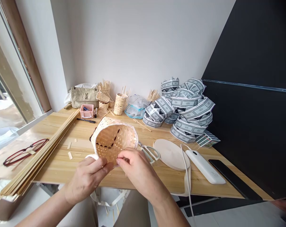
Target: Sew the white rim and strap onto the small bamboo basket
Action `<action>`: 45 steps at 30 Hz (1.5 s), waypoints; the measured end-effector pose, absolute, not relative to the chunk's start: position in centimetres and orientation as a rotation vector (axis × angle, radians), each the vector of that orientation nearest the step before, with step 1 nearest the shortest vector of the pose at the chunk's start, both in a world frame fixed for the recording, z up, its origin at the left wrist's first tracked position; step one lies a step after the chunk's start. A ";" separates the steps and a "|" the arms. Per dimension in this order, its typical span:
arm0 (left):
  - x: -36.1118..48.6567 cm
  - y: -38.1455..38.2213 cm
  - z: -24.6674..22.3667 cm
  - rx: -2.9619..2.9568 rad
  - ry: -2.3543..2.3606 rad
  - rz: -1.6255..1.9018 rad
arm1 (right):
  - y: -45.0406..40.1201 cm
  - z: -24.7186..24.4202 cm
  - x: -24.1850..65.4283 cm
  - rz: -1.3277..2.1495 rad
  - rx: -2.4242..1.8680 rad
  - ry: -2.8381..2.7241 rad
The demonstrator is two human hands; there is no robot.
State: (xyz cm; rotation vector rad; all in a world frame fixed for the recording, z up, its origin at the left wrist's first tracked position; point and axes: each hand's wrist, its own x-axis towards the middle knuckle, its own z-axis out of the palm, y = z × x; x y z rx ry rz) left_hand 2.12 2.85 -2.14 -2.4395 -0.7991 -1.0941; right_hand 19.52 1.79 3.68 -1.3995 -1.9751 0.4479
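Observation:
A woven basket (119, 135) of pale strips lies tilted, its open mouth facing me, with white tape along its rim and a dark strip woven inside. My left hand (91, 173) is closed on the near rim, thumb and fingers pinching it. Beside it, my right hand (133, 164) pinches at the same stretch of rim; whatever lies between its fingertips is too small to make out. A pair of scissors (149, 153) with pale handles rests just right of the basket. Further right is a flat roll of cream tape (170, 153).
Long wooden strips (43, 148) lie on the left, near red glasses (26, 153). At the back stand a handbag (84, 97), a pink box (86, 111) and small woven baskets (120, 104). Stacked patterned bands (187, 110) fill the back right. A white power bank (205, 167) trails a cable.

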 end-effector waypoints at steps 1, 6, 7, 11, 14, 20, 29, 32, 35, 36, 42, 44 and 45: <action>2.1 2.8 -2.0 -2.452 -0.793 -1.083 | 1.9 3.5 19.3 0.519 -1.391 -1.976; 2.0 2.4 -1.3 -2.532 -0.763 -1.072 | 2.1 2.5 19.1 0.941 -1.254 -1.603; 2.1 2.4 -1.1 -2.566 -0.740 -1.072 | 2.0 2.5 19.2 0.989 -1.216 -1.482; 2.2 2.7 -0.5 -2.677 -0.724 -1.099 | 1.3 3.6 20.0 1.187 -1.038 -1.182; 2.1 3.2 0.1 -2.781 -0.827 -1.251 | 1.0 4.7 20.9 1.358 -0.926 -1.109; 1.8 3.9 1.6 -3.040 -1.191 -1.607 | 2.1 5.6 23.9 1.160 -0.830 -0.968; 1.6 4.9 1.6 -3.122 -1.419 -1.818 | 4.2 5.2 29.3 0.997 -0.819 -0.643; 1.5 5.0 1.1 -3.152 -1.467 -1.803 | 4.5 4.5 30.5 0.986 -0.831 -0.586; 1.5 5.1 0.8 -3.173 -1.462 -1.782 | 4.6 3.7 31.2 0.983 -0.855 -0.585; 1.5 5.1 0.8 -3.176 -1.443 -1.781 | 4.6 3.5 31.4 0.975 -0.860 -0.588; 1.4 4.5 1.7 -3.157 -1.182 -1.552 | 5.0 2.6 31.9 0.849 -0.900 -0.662; 1.2 4.1 2.1 -3.122 -0.979 -1.414 | 4.6 3.2 31.2 0.693 -0.899 -0.750; 1.0 3.8 2.2 -3.081 -0.875 -1.343 | 4.1 3.6 30.7 0.586 -0.905 -0.834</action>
